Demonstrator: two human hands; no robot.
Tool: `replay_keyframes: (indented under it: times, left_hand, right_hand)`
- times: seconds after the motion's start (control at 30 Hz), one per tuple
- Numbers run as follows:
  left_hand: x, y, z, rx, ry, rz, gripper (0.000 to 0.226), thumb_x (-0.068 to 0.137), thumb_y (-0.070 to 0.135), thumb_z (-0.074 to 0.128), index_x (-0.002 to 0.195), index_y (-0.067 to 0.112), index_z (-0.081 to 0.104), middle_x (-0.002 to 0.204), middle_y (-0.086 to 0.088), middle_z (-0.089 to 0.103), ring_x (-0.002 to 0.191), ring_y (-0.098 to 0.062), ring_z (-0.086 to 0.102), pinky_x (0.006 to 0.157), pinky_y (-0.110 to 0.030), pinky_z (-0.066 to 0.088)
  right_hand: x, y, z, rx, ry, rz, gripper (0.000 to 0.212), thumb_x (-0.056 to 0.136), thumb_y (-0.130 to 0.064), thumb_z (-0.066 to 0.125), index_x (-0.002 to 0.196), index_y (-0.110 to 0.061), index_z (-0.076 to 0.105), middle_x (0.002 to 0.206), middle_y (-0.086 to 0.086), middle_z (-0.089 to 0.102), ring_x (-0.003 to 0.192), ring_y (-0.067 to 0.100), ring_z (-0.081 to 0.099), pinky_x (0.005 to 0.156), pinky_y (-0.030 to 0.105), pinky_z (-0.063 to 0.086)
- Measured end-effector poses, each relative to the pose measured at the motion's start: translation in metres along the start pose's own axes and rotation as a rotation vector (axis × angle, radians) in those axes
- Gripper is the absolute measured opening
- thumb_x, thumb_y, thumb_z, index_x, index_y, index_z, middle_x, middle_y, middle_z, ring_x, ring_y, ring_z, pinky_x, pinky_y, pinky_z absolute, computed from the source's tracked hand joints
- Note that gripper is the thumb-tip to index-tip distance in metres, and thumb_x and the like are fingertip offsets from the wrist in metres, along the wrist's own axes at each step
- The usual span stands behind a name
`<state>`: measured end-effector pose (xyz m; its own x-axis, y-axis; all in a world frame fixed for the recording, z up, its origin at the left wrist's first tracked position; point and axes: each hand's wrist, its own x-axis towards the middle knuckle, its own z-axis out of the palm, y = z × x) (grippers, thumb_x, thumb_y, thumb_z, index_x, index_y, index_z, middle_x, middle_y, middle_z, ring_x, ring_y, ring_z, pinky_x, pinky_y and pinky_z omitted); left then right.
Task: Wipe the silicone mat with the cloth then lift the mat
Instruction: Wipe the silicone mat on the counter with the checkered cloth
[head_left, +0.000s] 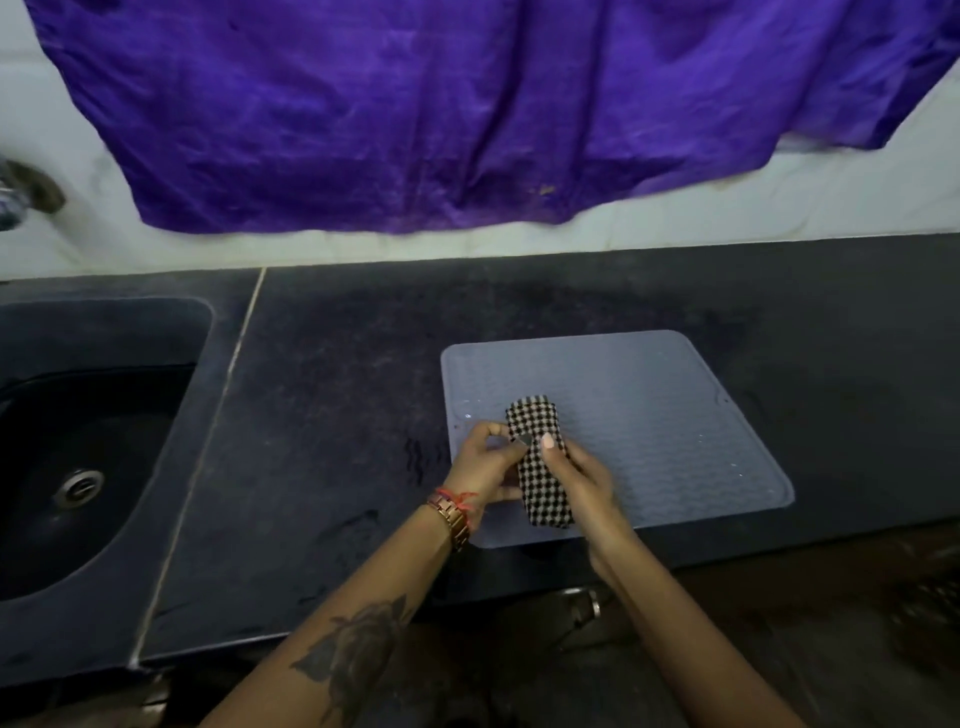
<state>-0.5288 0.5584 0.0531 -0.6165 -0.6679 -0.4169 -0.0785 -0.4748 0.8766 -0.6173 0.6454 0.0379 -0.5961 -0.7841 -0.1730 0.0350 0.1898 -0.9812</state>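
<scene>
A pale grey ribbed silicone mat (649, 415) lies flat on the dark countertop, with small water drops on its surface. A folded black-and-white checked cloth (540, 467) is held over the mat's left part. My left hand (480, 465) grips the cloth's left edge with its fingertips. My right hand (584, 480) holds the cloth from the right, thumb pressed on top. A watch and a red thread sit on my left wrist.
A dark sink (88, 441) with a metal drain is set into the counter at the left. A purple cloth (467, 114) hangs over the white wall behind. The countertop (337, 415) shows wet marks beside the mat. Its front edge runs just below the mat.
</scene>
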Motion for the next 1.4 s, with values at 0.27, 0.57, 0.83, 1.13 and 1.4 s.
replay_keyframes:
  times: [0.27, 0.57, 0.83, 1.13, 1.4]
  left_hand:
    - [0.007, 0.001, 0.054, 0.068, 0.014, -0.001, 0.018, 0.087, 0.001, 0.056, 0.094, 0.012, 0.042, 0.086, -0.009, 0.055, 0.067, -0.017, 0.056, 0.053, -0.025, 0.053]
    - [0.021, 0.009, 0.067, 0.174, -0.030, 0.121, 0.020, 0.098, 0.021, 0.043, 0.098, 0.014, 0.062, 0.102, -0.011, 0.068, 0.061, -0.011, 0.066, 0.062, -0.025, 0.054]
    - [0.041, -0.003, -0.047, 1.193, 0.769, 0.335, 0.033, 0.090, 0.021, 0.053, 0.122, 0.015, 0.058, 0.128, -0.013, 0.056, 0.121, -0.034, 0.048, 0.101, -0.045, 0.035]
    - [0.079, -0.017, -0.080, 1.586, 0.666, 0.051, 0.082, 0.085, 0.072, 0.016, 0.148, 0.020, 0.015, 0.158, -0.005, 0.005, 0.145, -0.028, -0.008, 0.113, -0.052, -0.016]
    - [0.077, -0.029, -0.077, 1.548, 0.694, 0.160, 0.086, 0.080, 0.067, -0.001, 0.148, 0.017, 0.019, 0.157, -0.005, 0.014, 0.145, -0.026, -0.004, 0.112, -0.044, -0.020]
  right_hand:
    - [0.014, 0.018, -0.055, -0.107, 0.060, -0.068, 0.029, 0.089, -0.027, 0.059, 0.110, -0.036, 0.042, 0.113, -0.007, 0.056, 0.102, 0.001, 0.055, 0.080, 0.015, 0.045]
    - [0.045, 0.009, -0.114, 0.435, -0.154, 0.249, 0.040, 0.078, -0.026, 0.063, 0.110, -0.002, 0.063, 0.105, 0.016, 0.069, 0.093, 0.026, 0.067, 0.071, 0.036, 0.059]
    - [0.071, 0.001, -0.157, 0.530, -0.107, 0.347, 0.032, 0.094, -0.032, 0.045, 0.113, -0.011, 0.061, 0.110, 0.005, 0.068, 0.101, 0.019, 0.063, 0.089, 0.037, 0.048]
    - [0.088, 0.006, -0.168, 0.349, -0.018, 0.266, 0.055, 0.064, -0.013, 0.074, 0.118, -0.009, 0.059, 0.109, 0.009, 0.069, 0.094, 0.022, 0.066, 0.071, 0.033, 0.054]
    - [0.101, 0.033, -0.162, -1.060, 0.210, -0.285, 0.070, 0.081, -0.045, 0.064, 0.138, -0.012, 0.040, 0.136, 0.015, 0.047, 0.116, 0.035, 0.044, 0.098, 0.042, 0.035]
